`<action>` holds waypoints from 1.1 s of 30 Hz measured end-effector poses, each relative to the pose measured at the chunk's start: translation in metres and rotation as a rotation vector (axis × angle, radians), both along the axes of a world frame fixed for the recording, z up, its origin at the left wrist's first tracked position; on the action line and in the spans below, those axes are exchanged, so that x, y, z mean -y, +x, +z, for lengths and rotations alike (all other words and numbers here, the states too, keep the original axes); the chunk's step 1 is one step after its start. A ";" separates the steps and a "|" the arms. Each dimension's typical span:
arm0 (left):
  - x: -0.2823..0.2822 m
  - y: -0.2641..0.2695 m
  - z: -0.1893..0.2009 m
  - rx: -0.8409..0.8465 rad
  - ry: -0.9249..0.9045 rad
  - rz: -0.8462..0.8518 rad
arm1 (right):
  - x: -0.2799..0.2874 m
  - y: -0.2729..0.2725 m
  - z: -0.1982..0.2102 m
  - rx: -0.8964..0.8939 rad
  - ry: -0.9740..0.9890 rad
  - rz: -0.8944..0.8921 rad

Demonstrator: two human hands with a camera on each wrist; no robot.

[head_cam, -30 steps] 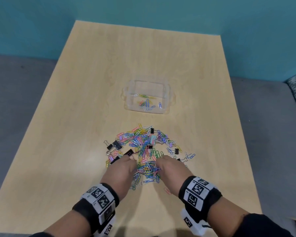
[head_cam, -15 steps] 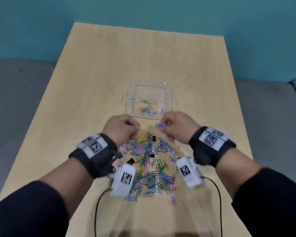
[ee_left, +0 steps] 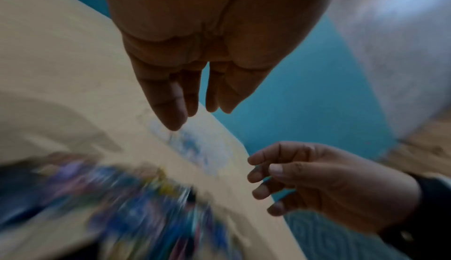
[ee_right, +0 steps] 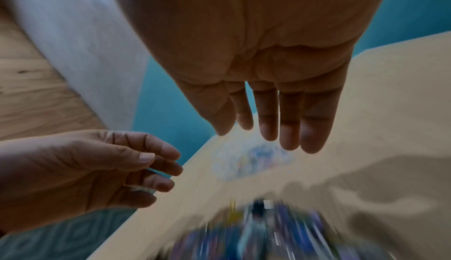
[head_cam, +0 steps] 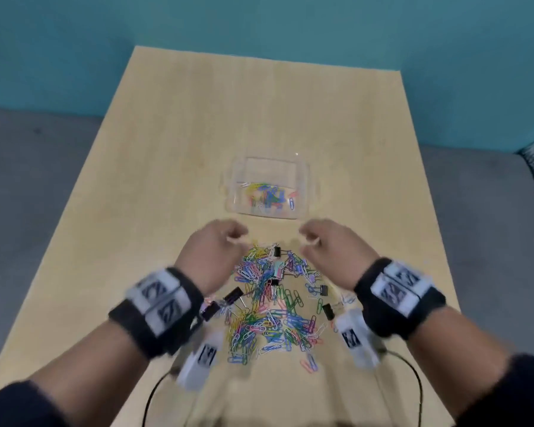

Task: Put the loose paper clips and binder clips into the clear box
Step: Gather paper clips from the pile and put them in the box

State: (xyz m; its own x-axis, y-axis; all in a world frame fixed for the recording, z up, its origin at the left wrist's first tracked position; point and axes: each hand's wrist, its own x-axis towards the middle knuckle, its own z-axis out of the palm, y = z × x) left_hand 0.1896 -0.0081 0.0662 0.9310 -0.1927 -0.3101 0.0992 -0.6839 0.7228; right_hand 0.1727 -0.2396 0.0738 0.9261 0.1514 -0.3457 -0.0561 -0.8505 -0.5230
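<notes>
I see my left hand (head_cam: 211,249) and right hand (head_cam: 330,246) hovering with fingers loosely extended, gripping nothing. The clear box (head_cam: 305,180) sits just beyond both hands; the loose clip pile (head_cam: 272,306) lies beneath and between my wrists.

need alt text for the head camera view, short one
Two hands, left hand and right hand, hover empty with loosely curled fingers above a pile of coloured paper clips and black binder clips on a wooden table. Just beyond them sits a clear box holding a few clips.
</notes>
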 end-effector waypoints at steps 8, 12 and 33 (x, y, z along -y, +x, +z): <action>-0.013 -0.142 -0.052 -0.109 0.107 -0.403 | -0.012 -0.133 -0.049 -0.337 -0.160 0.383; 0.000 -0.145 -0.056 0.035 0.151 -0.275 | -0.037 -0.133 -0.058 -0.131 -0.062 0.297; 0.018 -0.129 -0.077 0.320 0.556 -0.414 | -0.062 -0.127 -0.063 0.085 -0.271 0.219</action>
State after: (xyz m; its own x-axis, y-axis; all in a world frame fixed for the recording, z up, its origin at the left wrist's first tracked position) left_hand 0.0606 -0.0265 -0.0106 0.8777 -0.4396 -0.1908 -0.4004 -0.8915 0.2119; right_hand 0.0456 -0.1771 0.0109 0.9091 0.2628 -0.3233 0.1770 -0.9461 -0.2713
